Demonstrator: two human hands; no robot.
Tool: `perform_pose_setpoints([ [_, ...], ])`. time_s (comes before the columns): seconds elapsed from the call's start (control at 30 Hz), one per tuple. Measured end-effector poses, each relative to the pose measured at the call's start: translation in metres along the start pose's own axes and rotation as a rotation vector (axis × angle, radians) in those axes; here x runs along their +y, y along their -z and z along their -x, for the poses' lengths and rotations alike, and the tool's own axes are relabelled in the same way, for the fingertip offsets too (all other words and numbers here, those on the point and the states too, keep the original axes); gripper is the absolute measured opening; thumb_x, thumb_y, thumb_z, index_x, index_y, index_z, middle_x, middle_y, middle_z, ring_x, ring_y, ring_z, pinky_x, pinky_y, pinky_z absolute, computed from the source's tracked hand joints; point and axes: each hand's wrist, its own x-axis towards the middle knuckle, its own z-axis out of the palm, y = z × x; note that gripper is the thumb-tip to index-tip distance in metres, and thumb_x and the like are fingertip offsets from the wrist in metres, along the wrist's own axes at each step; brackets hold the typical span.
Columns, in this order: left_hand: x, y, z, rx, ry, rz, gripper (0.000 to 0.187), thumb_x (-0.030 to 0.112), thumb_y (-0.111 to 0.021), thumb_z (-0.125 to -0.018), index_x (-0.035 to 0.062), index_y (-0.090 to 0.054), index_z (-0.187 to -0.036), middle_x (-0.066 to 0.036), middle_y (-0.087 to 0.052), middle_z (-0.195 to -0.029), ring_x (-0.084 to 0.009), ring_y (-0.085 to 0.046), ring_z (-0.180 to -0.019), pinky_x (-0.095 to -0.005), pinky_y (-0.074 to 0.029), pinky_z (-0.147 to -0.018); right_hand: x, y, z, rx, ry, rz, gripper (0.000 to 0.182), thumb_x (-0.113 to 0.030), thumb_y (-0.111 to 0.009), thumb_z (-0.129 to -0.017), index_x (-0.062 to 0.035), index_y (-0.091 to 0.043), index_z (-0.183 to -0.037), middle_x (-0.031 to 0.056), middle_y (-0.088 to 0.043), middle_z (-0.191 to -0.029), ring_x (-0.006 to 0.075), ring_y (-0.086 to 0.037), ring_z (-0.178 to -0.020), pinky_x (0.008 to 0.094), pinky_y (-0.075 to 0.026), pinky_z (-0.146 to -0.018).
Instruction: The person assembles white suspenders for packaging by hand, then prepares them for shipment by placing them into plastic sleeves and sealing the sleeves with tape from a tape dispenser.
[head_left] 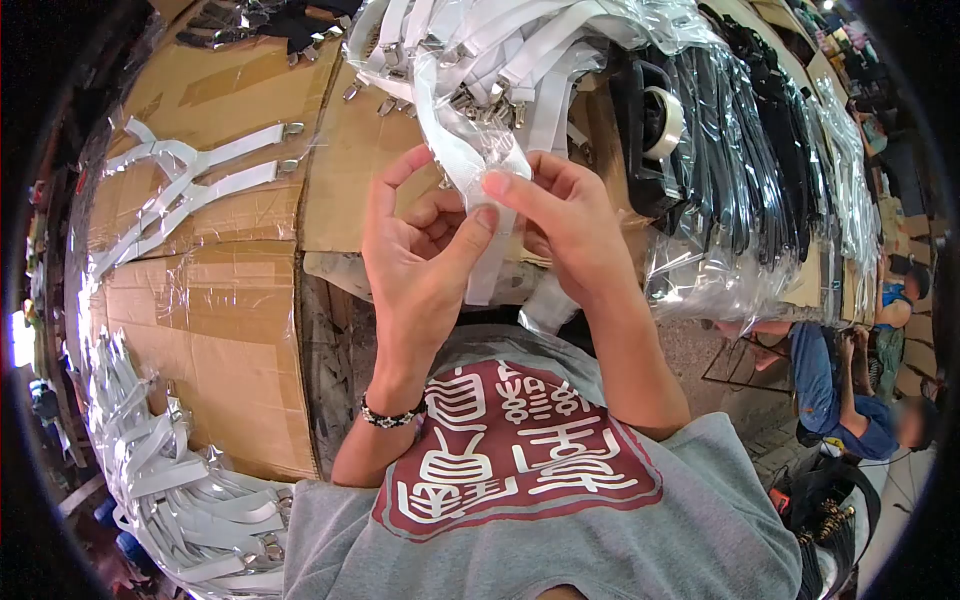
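Observation:
A white suspender strap (448, 150) loops down from the pile in front of me, with its lower end hanging between my hands. My left hand (425, 245) pinches the strap with the thumb at its lower left side, the other fingers curled. From the other side, my right hand (575, 215) grips the same strap between thumb and fingers near the fold. Some clear plastic shows at the fold, partly hidden by the fingers. Just beyond lies a heap of white suspenders (570, 40) with metal clips (495, 105).
A tape dispenser (655, 130) stands right of my hands, beside black suspenders (745, 150) in clear plastic. One white pair (180, 175) lies on the cardboard (235, 330) at left, above a bundled white pile (190, 490). A co-worker (850, 400) sits at far right.

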Motion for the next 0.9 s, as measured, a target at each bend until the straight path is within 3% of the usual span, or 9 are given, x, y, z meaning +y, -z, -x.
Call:
perform_pose_setpoints([
  [0.1,-0.002,0.001,-0.001,-0.008,-0.021,-0.006,0.062,-0.006,-0.07,-0.088,-0.0011,-0.037,-0.14,-0.014,-0.07,-0.098,-0.0138,-0.068,-0.087,-0.0257,-0.054,-0.079,0.003,-0.008,-0.005,-0.025,0.003,-0.24,0.029,-0.025,-0.082,-0.085,-0.0017,-0.068,-0.096,-0.0017,-0.064,-0.078,0.0018,-0.047,-0.053,0.0195,-0.031,-0.045],
  [0.4,-0.001,0.006,-0.003,-0.016,-0.047,-0.028,0.066,-0.003,-0.073,-0.087,-0.002,-0.038,-0.143,-0.014,-0.071,-0.099,-0.0136,-0.068,-0.088,-0.0244,-0.053,-0.079,-0.003,-0.016,-0.001,-0.042,-0.176,-0.392,0.023,-0.02,-0.08,-0.086,-0.0049,-0.071,-0.101,-0.0035,-0.065,-0.081,0.002,-0.052,-0.064,0.0215,-0.036,-0.053],
  [0.63,0.0,0.009,-0.003,-0.03,-0.017,-0.032,0.067,-0.002,-0.072,-0.087,-0.0029,-0.036,-0.144,-0.014,-0.071,-0.1,-0.0138,-0.068,-0.092,-0.0257,-0.053,-0.083,0.011,-0.015,-0.005,0.022,0.061,-0.227,0.026,-0.022,-0.082,-0.084,-0.0033,-0.075,-0.1,-0.0045,-0.065,-0.079,0.0024,-0.049,-0.066,0.0222,-0.036,-0.058],
  [0.73,0.001,0.009,-0.002,0.021,0.034,0.045,0.051,0.001,-0.071,-0.09,-0.0037,-0.047,-0.134,-0.012,-0.071,-0.1,-0.0125,-0.068,-0.087,-0.0248,-0.053,-0.078,0.005,-0.018,-0.001,0.005,0.1,-0.155,0.027,-0.024,-0.082,-0.084,-0.003,-0.075,-0.1,-0.0045,-0.065,-0.079,0.0021,-0.048,-0.066,0.0219,-0.036,-0.06],
  [0.9,0.0,0.015,-0.005,0.02,0.081,-0.075,0.018,0.012,-0.074,-0.092,-0.002,-0.066,-0.101,-0.003,-0.07,-0.089,-0.005,-0.061,-0.078,-0.0196,-0.047,-0.068,-0.001,-0.018,0.002,-0.018,0.046,-0.079,0.03,-0.029,-0.079,-0.087,-0.0028,-0.075,-0.102,-0.0054,-0.063,-0.079,0.002,-0.049,-0.068,0.0212,-0.036,-0.06],
])
